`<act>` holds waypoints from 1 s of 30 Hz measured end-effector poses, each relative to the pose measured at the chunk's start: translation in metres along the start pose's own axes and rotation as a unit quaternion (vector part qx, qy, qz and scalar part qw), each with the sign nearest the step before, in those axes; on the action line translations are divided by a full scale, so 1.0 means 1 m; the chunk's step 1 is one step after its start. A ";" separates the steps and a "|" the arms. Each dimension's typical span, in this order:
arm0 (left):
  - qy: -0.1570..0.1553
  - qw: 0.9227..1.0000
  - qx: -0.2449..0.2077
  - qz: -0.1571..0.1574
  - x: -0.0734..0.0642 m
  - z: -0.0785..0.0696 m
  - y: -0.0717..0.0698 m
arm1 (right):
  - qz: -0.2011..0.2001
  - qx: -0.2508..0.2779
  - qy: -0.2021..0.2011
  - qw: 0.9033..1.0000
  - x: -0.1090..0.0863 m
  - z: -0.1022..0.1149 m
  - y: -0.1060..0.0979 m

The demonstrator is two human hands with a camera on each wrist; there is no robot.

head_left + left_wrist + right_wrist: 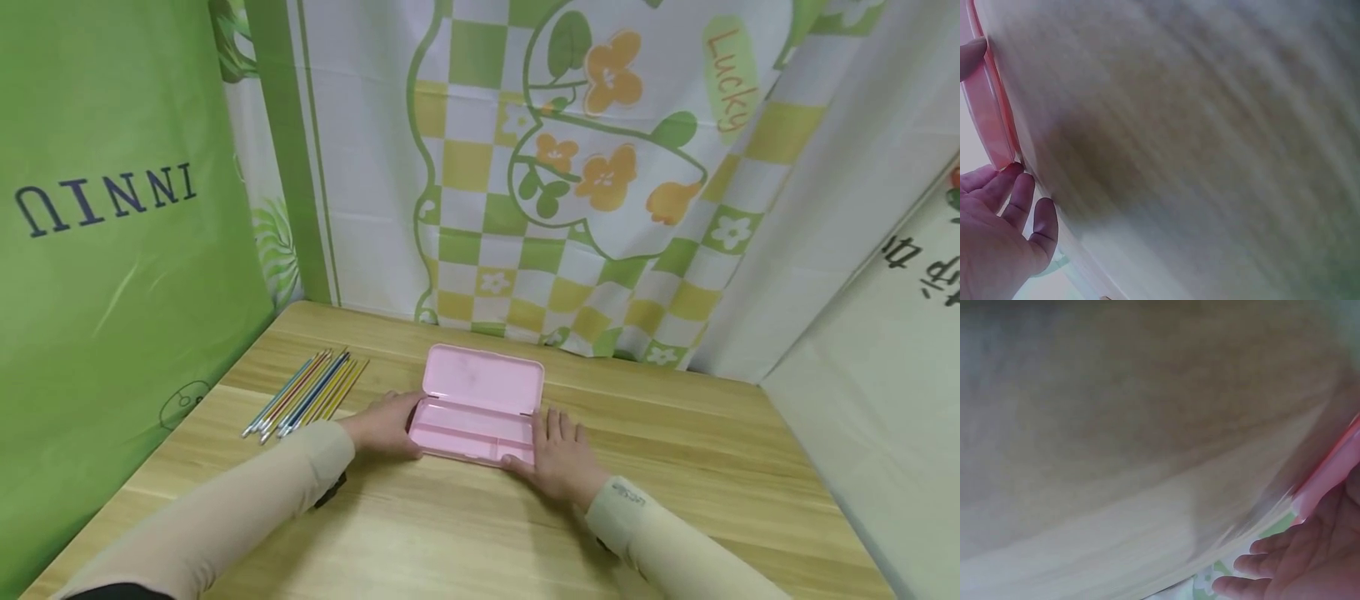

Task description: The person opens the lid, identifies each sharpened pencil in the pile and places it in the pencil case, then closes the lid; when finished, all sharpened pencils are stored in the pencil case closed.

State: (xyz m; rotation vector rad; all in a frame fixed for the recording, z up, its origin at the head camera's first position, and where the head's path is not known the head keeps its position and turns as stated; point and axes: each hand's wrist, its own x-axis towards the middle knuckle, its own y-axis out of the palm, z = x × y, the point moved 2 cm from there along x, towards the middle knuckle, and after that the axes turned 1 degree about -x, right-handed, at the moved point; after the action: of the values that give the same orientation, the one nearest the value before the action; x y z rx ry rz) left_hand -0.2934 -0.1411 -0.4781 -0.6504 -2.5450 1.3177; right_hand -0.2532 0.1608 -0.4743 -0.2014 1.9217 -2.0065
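Observation:
An opened pink pencil case (457, 448) sits on the wooden table, its lid (483, 379) tilted back on the hinges. Divided compartments show inside, with nothing in them. At the case's left end my left hand (386, 427) grips it, thumb at the front corner and fingertips (1013, 172) by the rear one. My right hand (562, 462) holds the right end, its thumb on the front edge and its other fingers stretched along the side. Several pencils (307, 396) in blue, red, yellow and dark colours lie side by side left of the case.
The wooden table (675, 483) reaches back to a patterned curtain (480, 167). A green cloth wall (120, 317) borders the left side, and a white one (862, 358) stands on the right.

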 end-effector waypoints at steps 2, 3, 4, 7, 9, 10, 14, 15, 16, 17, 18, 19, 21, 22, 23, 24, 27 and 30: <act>0.004 1.000 -0.010 0.001 0.001 0.004 0.000 | 0.003 0.004 0.002 1.000 0.001 -0.001 -0.001; 0.003 1.000 -0.015 0.001 0.000 0.007 -0.002 | 0.007 0.005 0.003 1.000 0.001 -0.001 -0.001; -0.003 1.000 -0.020 0.003 -0.001 0.009 -0.003 | 0.010 0.007 0.004 1.000 0.001 -0.001 -0.002; -0.023 0.999 -0.034 0.003 -0.007 0.014 -0.016 | 0.014 0.013 0.006 1.000 0.001 -0.001 -0.003; -0.043 0.998 -0.048 0.002 -0.013 0.015 -0.029 | 0.019 0.012 0.008 1.000 0.001 -0.001 -0.004; -0.050 0.997 -0.052 -0.003 -0.016 0.017 -0.036 | 0.019 0.012 0.008 1.000 0.000 0.000 -0.004; -0.061 0.995 -0.071 -0.040 -0.025 0.031 -0.066 | 0.018 0.010 0.008 1.000 0.000 0.001 -0.006; -0.063 0.994 -0.071 -0.051 -0.027 0.036 -0.074 | 0.017 0.009 0.008 1.000 0.000 0.002 -0.007; -0.068 0.993 -0.068 -0.065 -0.028 0.042 -0.081 | 0.016 0.008 0.007 1.000 0.000 0.002 -0.007; -0.074 0.992 -0.068 -0.074 -0.030 0.049 -0.088 | 0.016 0.009 0.007 1.000 0.000 0.002 -0.008; -0.083 0.990 -0.072 -0.083 -0.032 0.055 -0.095 | 0.016 0.008 0.007 1.000 0.000 0.002 -0.008; -0.097 0.988 -0.079 -0.087 -0.035 0.060 -0.101 | 0.018 0.007 0.007 1.000 0.000 0.002 -0.009; -0.126 0.984 -0.094 -0.086 -0.042 0.070 -0.113 | 0.022 0.005 0.009 1.000 0.000 0.001 -0.008; -0.141 0.982 -0.096 -0.084 -0.046 0.074 -0.118 | 0.023 0.006 0.010 1.000 0.000 0.000 -0.008; -0.155 0.980 -0.099 -0.079 -0.050 0.078 -0.123 | 0.023 0.006 0.011 1.000 0.000 0.000 -0.008; -0.166 0.978 -0.100 -0.078 -0.055 0.081 -0.127 | 0.025 0.003 0.012 1.000 0.000 -0.001 -0.007; -0.187 0.977 -0.069 -0.073 -0.068 0.095 -0.136 | 0.027 -0.007 0.011 1.000 0.001 -0.002 -0.006; -0.204 0.976 -0.038 -0.068 -0.078 0.110 -0.139 | 0.027 -0.016 0.003 1.000 0.002 -0.001 -0.006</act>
State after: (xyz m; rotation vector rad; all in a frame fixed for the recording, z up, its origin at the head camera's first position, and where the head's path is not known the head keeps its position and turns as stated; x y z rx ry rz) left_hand -0.3054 -0.3277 -0.4277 -0.2264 -2.9093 1.4350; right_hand -0.2559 0.1614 -0.4691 -0.1509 1.9440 -1.9450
